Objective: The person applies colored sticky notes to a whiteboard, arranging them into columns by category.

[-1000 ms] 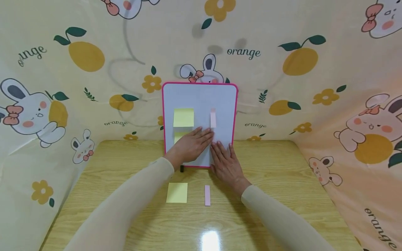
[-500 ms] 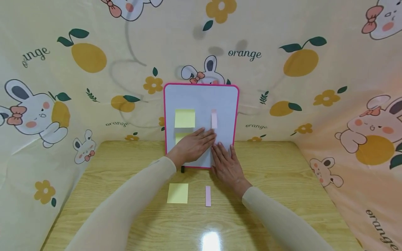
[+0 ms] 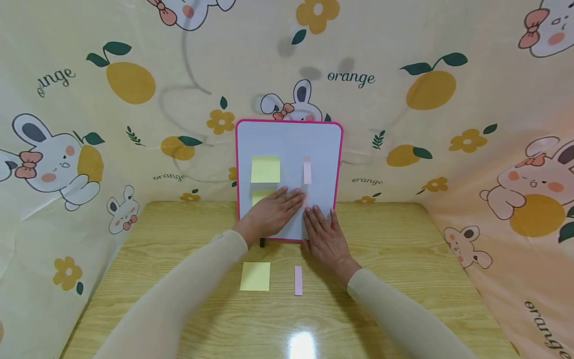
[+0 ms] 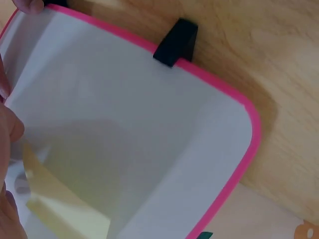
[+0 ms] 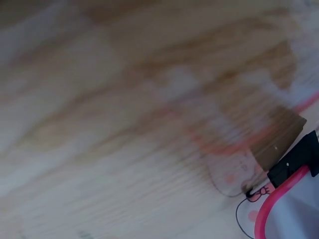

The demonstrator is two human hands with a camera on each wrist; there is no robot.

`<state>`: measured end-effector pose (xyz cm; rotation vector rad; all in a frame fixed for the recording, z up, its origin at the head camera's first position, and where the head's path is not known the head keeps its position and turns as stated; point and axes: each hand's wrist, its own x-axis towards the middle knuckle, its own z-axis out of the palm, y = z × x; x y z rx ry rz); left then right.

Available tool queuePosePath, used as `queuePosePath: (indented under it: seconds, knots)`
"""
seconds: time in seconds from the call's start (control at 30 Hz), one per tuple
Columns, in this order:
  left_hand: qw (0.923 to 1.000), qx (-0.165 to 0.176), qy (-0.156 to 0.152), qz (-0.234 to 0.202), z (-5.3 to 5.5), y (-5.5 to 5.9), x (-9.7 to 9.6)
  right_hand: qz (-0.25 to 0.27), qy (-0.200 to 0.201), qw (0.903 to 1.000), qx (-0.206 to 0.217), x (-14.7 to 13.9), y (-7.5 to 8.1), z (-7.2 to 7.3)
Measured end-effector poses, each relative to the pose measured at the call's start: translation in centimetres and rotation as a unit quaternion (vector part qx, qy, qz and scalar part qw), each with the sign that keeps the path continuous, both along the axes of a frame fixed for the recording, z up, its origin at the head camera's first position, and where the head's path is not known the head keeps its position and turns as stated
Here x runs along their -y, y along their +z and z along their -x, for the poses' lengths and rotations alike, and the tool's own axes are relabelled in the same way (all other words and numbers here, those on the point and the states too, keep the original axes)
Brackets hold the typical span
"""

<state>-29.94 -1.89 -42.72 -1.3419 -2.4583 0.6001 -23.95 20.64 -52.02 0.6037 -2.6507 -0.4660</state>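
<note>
A whiteboard [image 3: 287, 139] with a pink rim stands upright at the back of the table. My left hand [image 3: 273, 212] lies across its lower middle with fingers extended, partly covering a lower yellow sticky note [image 3: 259, 195]. In the left wrist view this yellow note [image 4: 67, 204] bends away from the board. My right hand [image 3: 327, 239] rests on the lower right of the board, fingers straight and pointing up. Above the hands, an upper yellow sticky note [image 3: 265, 169] sits on the left and a narrow pink sticky strip [image 3: 307, 170] on the right. Whatever lies beneath both palms is hidden.
Nearer me on the wooden table [image 3: 385, 299] lie another yellow sticky note [image 3: 255, 276] and a pink strip [image 3: 298, 280]. A black foot [image 4: 179, 42] clips the board's bottom edge. Behind stands a printed cloth backdrop [image 3: 358, 30].
My left hand has shifted slightly left and down, its fingertips a little farther from the pink strip on the board. The right hand stays on the board; the head view has turned slightly.
</note>
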Motion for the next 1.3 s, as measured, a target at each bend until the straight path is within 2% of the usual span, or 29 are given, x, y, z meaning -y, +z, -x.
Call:
queuePosePath:
  seconds: [0.23, 0.43, 0.6, 0.73, 0.83, 0.97, 1.17, 1.3]
  knots:
    - [0.9999, 0.008, 0.011, 0.009, -0.3, -0.8, -0.3, 0.008, 0.014, 0.9998, -0.012, -0.2, -0.4, -0.1]
    - [0.9998, 0.007, 0.02, -0.004, -0.8, -1.3, -0.5, 0.015, 0.02, 0.9994, -0.022, -0.2, -0.6, -0.4]
    - [0.999, 0.024, 0.033, -0.019, -1.7, -1.4, -0.3, 0.037, 0.023, 0.999, -0.007, -0.2, -0.5, -1.1]
    - [0.997, 0.04, 0.043, -0.051, -2.9, -1.8, 0.3, 0.055, 0.012, 0.9983, 0.013, -0.2, -0.4, -2.0]
    - [0.993, 0.066, 0.056, -0.081, -4.2, -2.3, 0.9, 0.072, -0.004, 0.9969, 0.031, -0.2, -0.4, -3.0]
    - [0.9842, 0.103, 0.07, -0.127, -6.6, -3.7, 1.6, 0.101, -0.008, 0.9936, 0.051, -0.1, -0.7, -4.4]
    - [0.9708, 0.142, 0.089, -0.172, -11.2, -6.4, 2.1, 0.142, 0.044, 0.985, 0.088, 0.2, -1.2, -6.8]
    - [0.9667, 0.165, 0.086, -0.175, -14.3, -7.9, 2.1, 0.148, 0.071, 0.979, 0.12, 0.3, -1.3, -8.3]
